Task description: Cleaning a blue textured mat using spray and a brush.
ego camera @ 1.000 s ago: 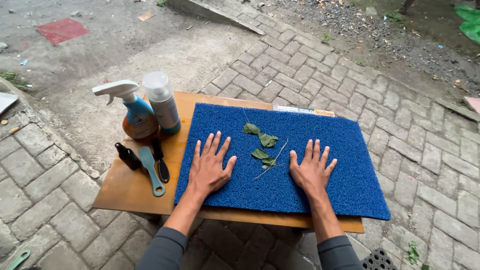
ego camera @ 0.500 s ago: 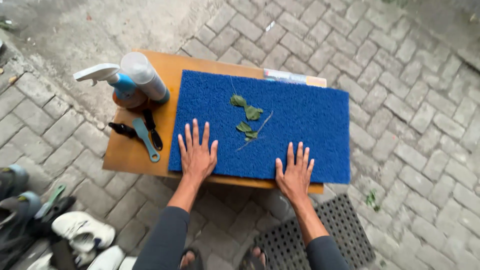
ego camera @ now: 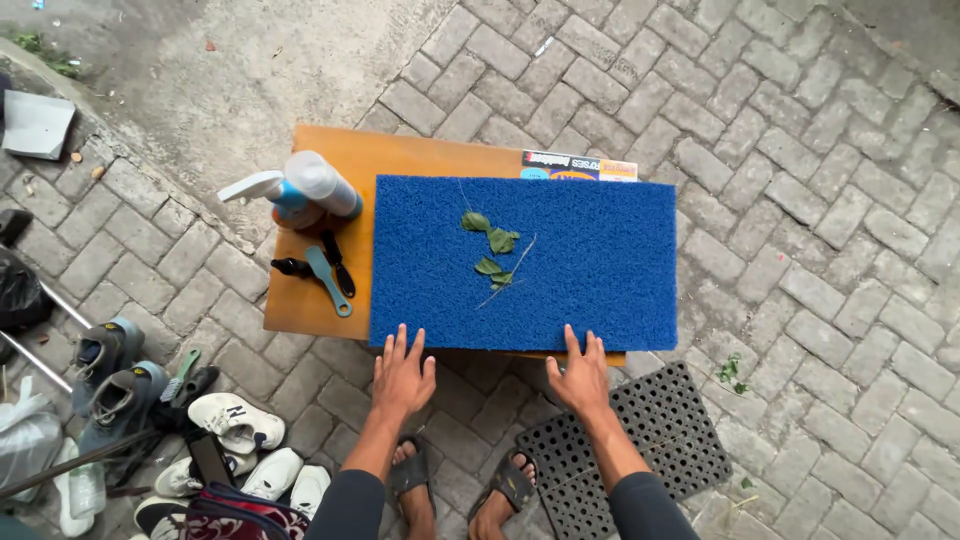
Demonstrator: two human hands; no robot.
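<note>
A blue bristly mat (ego camera: 590, 260) lies on a small wooden table (ego camera: 305, 295). Several green leaves and a thin twig (ego camera: 495, 255) rest on the mat's middle. My left hand (ego camera: 402, 375) is flat with fingers spread, its fingertips at the mat's near edge. My right hand (ego camera: 580, 375) is likewise spread and flat at the near edge, further right. Neither hand holds anything.
On the table's left stand a spray bottle (ego camera: 270, 192) and a white-capped bottle (ego camera: 322, 183), with a teal brush (ego camera: 330, 282), a black brush and a small black bottle beside them. A black perforated mat (ego camera: 640, 450) lies on the paving. Shoes (ego camera: 235, 420) are piled at the left.
Both hands have slid back from the mat's middle to its near edge. The view has pulled up and back, showing my sandalled feet and the shoes.
</note>
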